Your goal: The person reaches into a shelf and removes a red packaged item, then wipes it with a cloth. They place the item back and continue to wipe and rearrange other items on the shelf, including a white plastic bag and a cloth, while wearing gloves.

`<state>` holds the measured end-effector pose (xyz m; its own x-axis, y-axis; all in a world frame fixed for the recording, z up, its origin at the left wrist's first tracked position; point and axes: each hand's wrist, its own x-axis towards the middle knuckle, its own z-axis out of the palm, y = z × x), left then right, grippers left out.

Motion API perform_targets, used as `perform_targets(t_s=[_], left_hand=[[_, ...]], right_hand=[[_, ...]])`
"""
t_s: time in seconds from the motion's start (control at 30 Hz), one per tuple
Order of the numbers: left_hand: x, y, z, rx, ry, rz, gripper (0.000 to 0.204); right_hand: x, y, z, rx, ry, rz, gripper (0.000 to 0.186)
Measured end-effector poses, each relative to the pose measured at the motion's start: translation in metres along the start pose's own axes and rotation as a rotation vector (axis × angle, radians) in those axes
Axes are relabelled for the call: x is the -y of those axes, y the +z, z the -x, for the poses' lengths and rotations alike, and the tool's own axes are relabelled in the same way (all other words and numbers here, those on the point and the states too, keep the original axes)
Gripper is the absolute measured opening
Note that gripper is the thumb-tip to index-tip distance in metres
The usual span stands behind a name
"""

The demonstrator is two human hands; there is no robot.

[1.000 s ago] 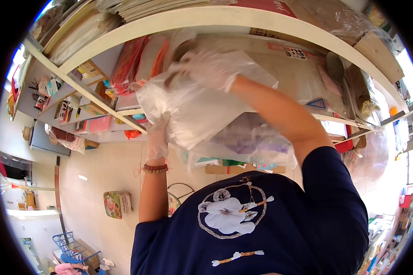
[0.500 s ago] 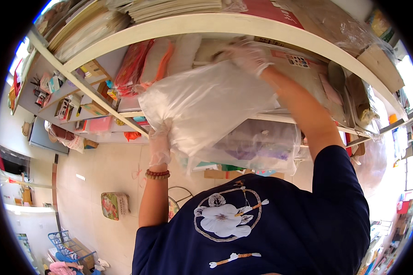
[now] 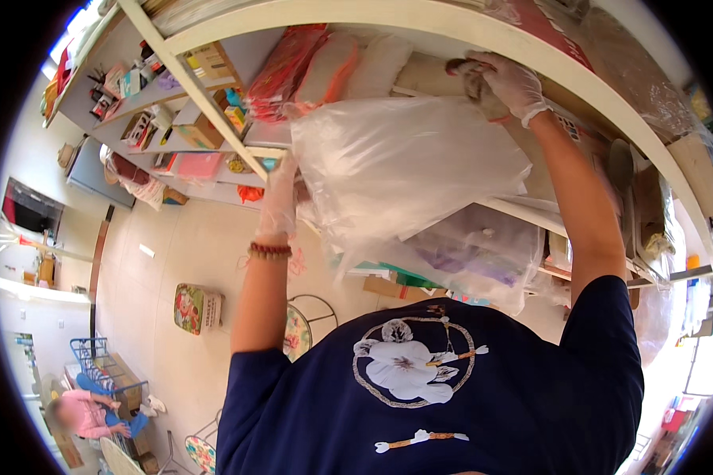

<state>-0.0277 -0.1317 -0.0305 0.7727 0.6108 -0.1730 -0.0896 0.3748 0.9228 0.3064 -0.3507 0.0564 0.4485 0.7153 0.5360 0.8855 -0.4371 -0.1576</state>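
Note:
A large translucent plastic bag (image 3: 408, 162) spreads over the shelf's front edge, its near part hanging down. My left hand (image 3: 279, 198), in a thin clear glove, is closed at the bag's left edge; its fingertips are partly hidden. My right hand (image 3: 516, 85), gloved the same way, reaches deeper into the shelf beyond the bag. Its fingers are closed on a small grey-brown bundle (image 3: 475, 82) with a dark reddish end, whose kind I cannot make out. Behind the bag lie red plastic packaging (image 3: 287, 73) and a clear packet with an orange edge (image 3: 325, 75).
A pale shelf beam (image 3: 388, 22) arches above my hands, and an upright post (image 3: 202, 87) stands at left. Below hangs another clear bag (image 3: 483, 245) with purple contents. A patterned stool (image 3: 198, 309) is on the floor; a seated person (image 3: 95, 413) is at lower left.
The bag now lies flatter and wider, no longer bunched at my left hand. My right hand has moved right with the grey-brown bundle. The view has shifted, showing more of the person at lower left.

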Motion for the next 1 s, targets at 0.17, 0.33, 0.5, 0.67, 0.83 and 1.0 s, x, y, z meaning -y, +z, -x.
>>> perform_targets(t_s=[0.17,0.33,0.5,0.67,0.83,1.0], left_hand=[[-0.025,-0.002,-0.03,0.039,0.006,-0.175,0.044],[0.001,-0.013,-0.074,0.058,0.174,-0.492,0.036],[0.021,-0.024,-0.083,-0.006,0.181,-0.295,0.034],[0.016,-0.017,-0.065,-0.056,0.195,-0.247,0.035],[0.017,-0.01,-0.071,-0.05,0.172,-0.234,0.04],[0.011,-0.018,-0.054,-0.081,0.103,-0.175,0.043]], right_hand=[[0.136,-0.01,-0.017,0.196,-0.015,-0.134,0.04],[0.188,0.05,-0.001,0.074,-0.4,0.021,0.034],[0.166,0.028,0.078,0.373,-0.756,0.116,0.04],[0.081,-0.055,0.114,0.504,-0.579,0.016,0.04],[-0.076,-0.086,0.134,0.669,0.041,0.196,0.033],[-0.034,-0.088,0.145,0.22,0.058,0.645,0.064]])
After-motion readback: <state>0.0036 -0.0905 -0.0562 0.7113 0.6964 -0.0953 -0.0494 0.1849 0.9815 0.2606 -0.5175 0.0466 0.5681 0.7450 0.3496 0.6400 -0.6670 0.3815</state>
